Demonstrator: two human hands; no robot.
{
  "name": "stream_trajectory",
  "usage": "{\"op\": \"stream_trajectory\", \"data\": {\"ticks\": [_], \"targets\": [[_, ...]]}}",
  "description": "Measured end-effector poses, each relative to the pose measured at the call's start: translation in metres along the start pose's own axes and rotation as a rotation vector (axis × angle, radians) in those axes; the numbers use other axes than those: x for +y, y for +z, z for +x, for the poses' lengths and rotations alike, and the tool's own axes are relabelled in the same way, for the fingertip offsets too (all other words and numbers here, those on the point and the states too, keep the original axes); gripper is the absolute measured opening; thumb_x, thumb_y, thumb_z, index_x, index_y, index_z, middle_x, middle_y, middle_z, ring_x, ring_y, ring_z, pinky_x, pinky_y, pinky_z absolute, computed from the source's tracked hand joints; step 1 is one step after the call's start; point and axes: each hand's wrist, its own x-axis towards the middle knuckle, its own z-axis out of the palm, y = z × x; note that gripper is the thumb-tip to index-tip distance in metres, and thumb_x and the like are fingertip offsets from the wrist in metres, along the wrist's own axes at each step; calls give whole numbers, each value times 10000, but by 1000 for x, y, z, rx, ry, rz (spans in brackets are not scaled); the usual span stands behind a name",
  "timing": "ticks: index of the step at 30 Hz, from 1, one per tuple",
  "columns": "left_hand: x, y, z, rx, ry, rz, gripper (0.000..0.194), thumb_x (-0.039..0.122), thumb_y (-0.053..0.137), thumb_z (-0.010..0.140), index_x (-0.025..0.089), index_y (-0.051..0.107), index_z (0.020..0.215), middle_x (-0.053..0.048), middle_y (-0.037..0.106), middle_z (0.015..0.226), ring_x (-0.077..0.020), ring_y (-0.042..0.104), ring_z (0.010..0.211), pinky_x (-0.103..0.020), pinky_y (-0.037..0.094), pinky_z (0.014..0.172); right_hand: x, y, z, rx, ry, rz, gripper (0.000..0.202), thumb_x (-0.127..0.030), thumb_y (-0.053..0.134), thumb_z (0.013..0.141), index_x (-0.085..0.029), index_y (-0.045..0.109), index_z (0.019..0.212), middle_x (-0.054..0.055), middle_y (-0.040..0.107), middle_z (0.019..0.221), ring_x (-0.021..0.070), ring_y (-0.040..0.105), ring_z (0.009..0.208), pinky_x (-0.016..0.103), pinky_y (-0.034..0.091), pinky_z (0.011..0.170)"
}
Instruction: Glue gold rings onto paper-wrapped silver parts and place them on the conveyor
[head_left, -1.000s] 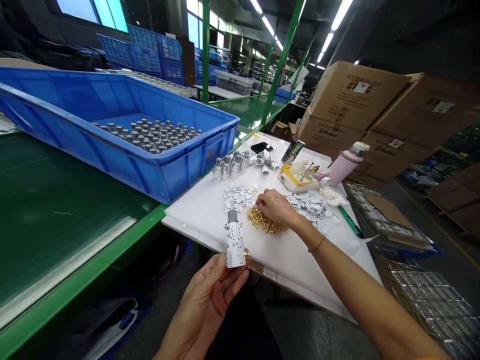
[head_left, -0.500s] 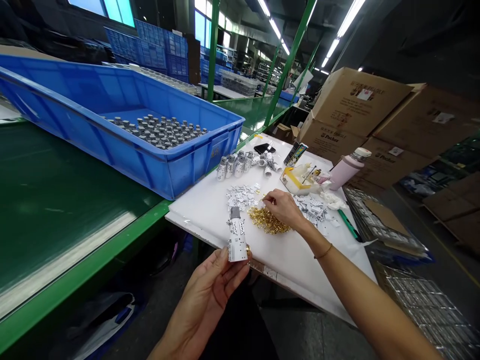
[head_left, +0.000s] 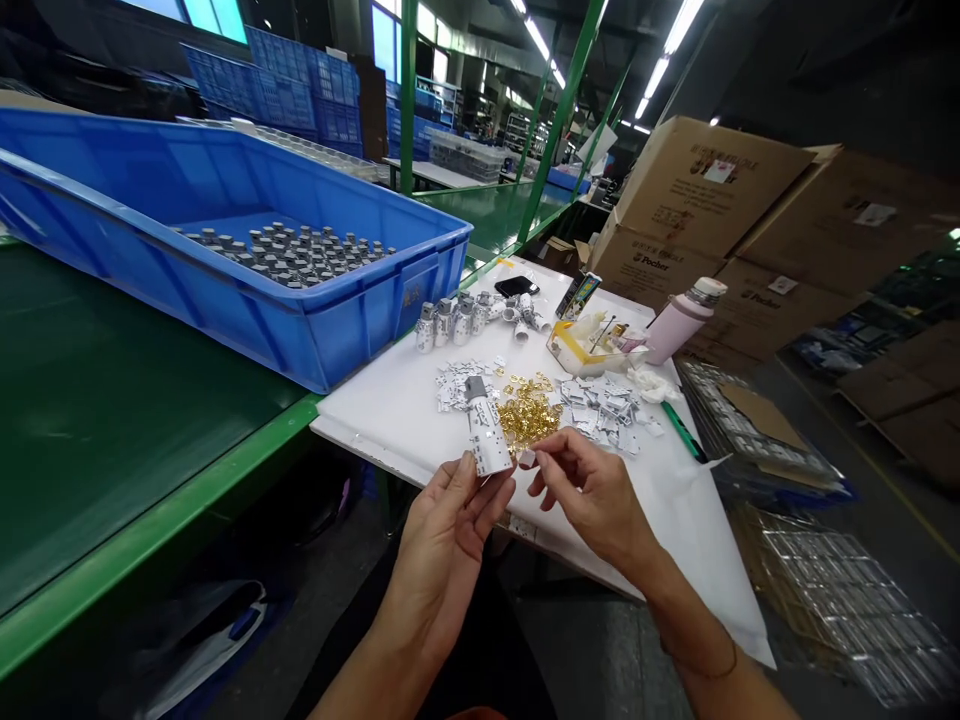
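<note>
Cylinder [head_left: 489, 440] is pinched near its base by your left hand [head_left: 442, 525] at the edge of the counter [head_left: 397, 425], seemingly to leave its upper part uncovered, while your right hand [head_left: 596, 495] pinches a small pale piece [head_left: 527, 459] just beside it, near the gold parts [head_left: 529, 410].

Tab [head_left: 527, 459] — too small to make out, partly covered by right hand [head_left: 596, 495]. Bin [head_left: 375, 325] — cut by frame's left edge.

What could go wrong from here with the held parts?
The right hand pinches a small pale piece, which might slip and get lost among the gold rings. The left hand holds the white cylinder by its lower end near the edge of the table; a loose grip could drop it.
</note>
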Motion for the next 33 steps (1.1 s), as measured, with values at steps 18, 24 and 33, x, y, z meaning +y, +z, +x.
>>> {"op": "stream_trajectory", "data": {"ticks": [18, 24, 33], "targets": [[-17, 4, -3, -37, -39, -5, 98, 193, 611, 879, 137, 662, 941, -79, 752, 976, -200, 707, 963, -278, 587, 847, 15, 7, -23, 214, 12, 181, 162, -271, 614, 884, -203, 651, 1026, -14, 626, 779, 110, 656, 588, 238, 587, 578], [-17, 2, -5, -35, -42, 11, 139, 191, 613, 877, 113, 650, 987, -113, 745, 1020, -215, 705, 972, -292, 581, 865, 21, 18, -24, 306, 4, 209, 76, -262, 621, 890, -202, 631, 936, -2, 692, 789, 134, 702, 708, 251, 601, 692], [-20, -3, -3, 12, -39, 35, 117, 190, 594, 888, 129, 643, 975, -94, 742, 1007, -201, 706, 956, -288, 584, 853, 37, 35, -31, 398, -250, -50, 305, -113, 576, 882, -246, 640, 1149, 30, 697, 972, 158, 658, 903, 295, 533, 836]]}}
